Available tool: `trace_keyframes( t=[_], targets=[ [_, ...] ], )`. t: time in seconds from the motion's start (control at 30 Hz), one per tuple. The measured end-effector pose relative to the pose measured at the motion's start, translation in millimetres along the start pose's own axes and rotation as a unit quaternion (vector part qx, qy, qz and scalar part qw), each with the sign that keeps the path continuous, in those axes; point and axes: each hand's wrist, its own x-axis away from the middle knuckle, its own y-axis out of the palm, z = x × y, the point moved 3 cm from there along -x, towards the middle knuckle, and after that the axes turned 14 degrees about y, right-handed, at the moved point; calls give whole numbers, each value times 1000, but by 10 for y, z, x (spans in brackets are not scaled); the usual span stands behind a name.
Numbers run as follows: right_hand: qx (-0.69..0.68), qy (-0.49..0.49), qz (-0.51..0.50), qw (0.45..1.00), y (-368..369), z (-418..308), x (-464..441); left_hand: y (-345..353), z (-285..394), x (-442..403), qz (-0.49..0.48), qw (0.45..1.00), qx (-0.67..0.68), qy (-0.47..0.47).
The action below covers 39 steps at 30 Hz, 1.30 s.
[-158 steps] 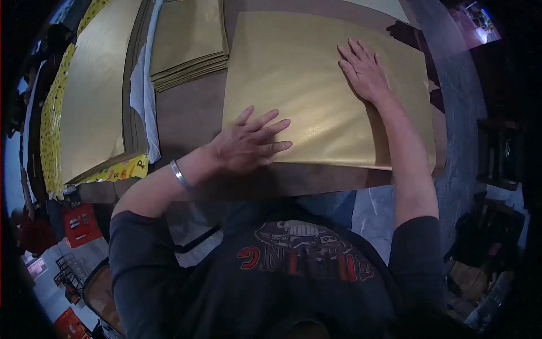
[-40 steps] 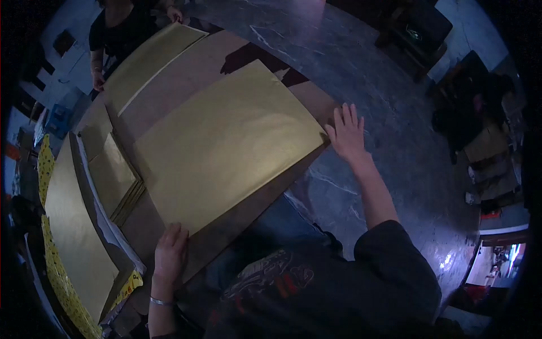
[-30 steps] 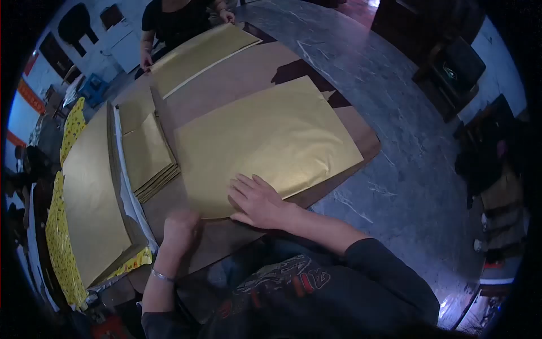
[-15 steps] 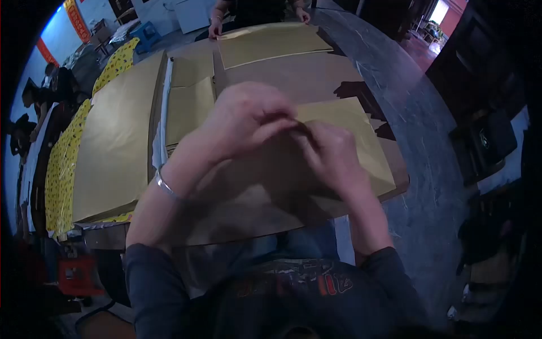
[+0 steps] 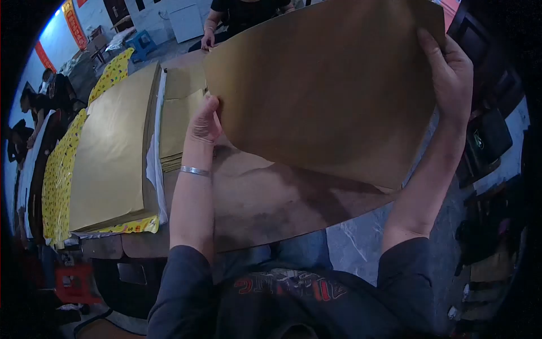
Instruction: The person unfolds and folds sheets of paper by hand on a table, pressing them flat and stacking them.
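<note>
A large sheet of brown-gold paper [image 5: 322, 96] is raised and tilted up over the table, its lower edge curving above the tabletop. My left hand [image 5: 206, 120] grips its left edge, thumb up. At the upper right, my right hand [image 5: 454, 73] has the other side between thumb and fingers. Left of my left hand lies a narrower stack of folded gold paper [image 5: 175, 127]. The raised sheet hides much of the far right of the table.
A tall stack of large gold sheets [image 5: 116, 141] rests on yellow patterned cloth [image 5: 55, 186] at the left of the brown table [image 5: 248, 220]. Across the table is a person's hand [image 5: 208, 38]. Blue stool [image 5: 141, 44] stands behind; red stool [image 5: 76, 282] is lower left.
My hands were together over the table at a paper's edge. They have moved apart, the right one up and to the right, and the sheet is now lifted between them.
</note>
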Motion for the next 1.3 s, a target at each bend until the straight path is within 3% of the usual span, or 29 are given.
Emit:
trace_keyframes(
  t=[0.17,0.37,0.6,0.73,0.8,0.83,0.87,0.9,0.97,1.03,1.1,1.13,1.3],
  targets=[
    [-16,124,17,992,121,534,-637,368,88,-722,-57,987,-138,-62],
    [-5,98,56,994,154,858,-1133,598,635,-1619,-84,940,-313,103],
    [42,-56,170,983,-324,634,-907,1027,1484,-1167,-165,896,-356,208],
    [117,-203,256,938,-739,313,-174,1194,1808,-442,-244,884,-331,222],
    [231,-281,267,892,-821,189,366,1155,1822,42,-283,883,-316,201],
    [242,-309,231,890,-792,175,672,1123,1757,346,-284,885,-320,184],
    [117,-295,108,942,-669,182,1088,1141,1639,758,-214,893,-357,173],
    [-11,-272,-21,962,-602,237,1419,1023,1552,1046,-208,892,-374,143],
    [41,-240,-119,962,-643,506,1833,873,1384,1477,-246,876,-411,56],
    [101,-210,-223,947,-667,840,2182,772,1178,1929,-220,853,-471,-37],
    [114,-140,-271,945,-597,1004,2543,657,993,2279,-195,872,-437,-104],
    [127,-116,-294,940,-580,1045,2693,550,932,2483,-179,852,-467,-155],
    [162,-124,-338,919,-649,1310,3258,475,848,3067,-151,838,-475,-224]
  ],
)
